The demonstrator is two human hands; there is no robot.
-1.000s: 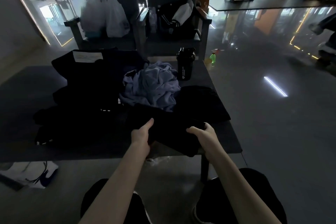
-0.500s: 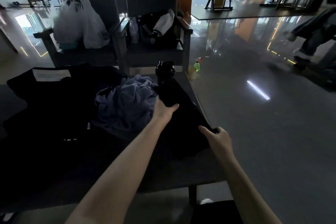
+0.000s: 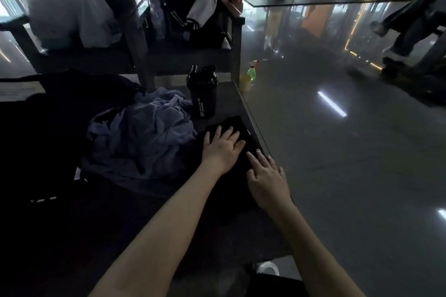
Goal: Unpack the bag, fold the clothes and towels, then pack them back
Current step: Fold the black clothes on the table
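Observation:
A black garment (image 3: 243, 128) lies folded near the right edge of the dark table (image 3: 231, 94). My left hand (image 3: 223, 146) presses flat on it with fingers spread. My right hand (image 3: 266, 176) rests beside it with straight fingers on the same garment, at the table's edge. A crumpled blue-grey towel (image 3: 144, 132) sits just left of my hands. More black clothing and a black bag (image 3: 60, 128) cover the table's left side; details there are lost in the dark.
A black shaker bottle (image 3: 202, 91) stands upright behind the garment. Two dark chairs behind the table hold white plastic bags (image 3: 70, 7) and a black bag (image 3: 193, 19). A green spray bottle (image 3: 251, 75) stands on the glossy floor. A person's legs (image 3: 405, 31) show at far right.
Both hands let go of the black garment's edge and moved it to the table's right side. Now they lie flat on it. The view has shifted right and closer.

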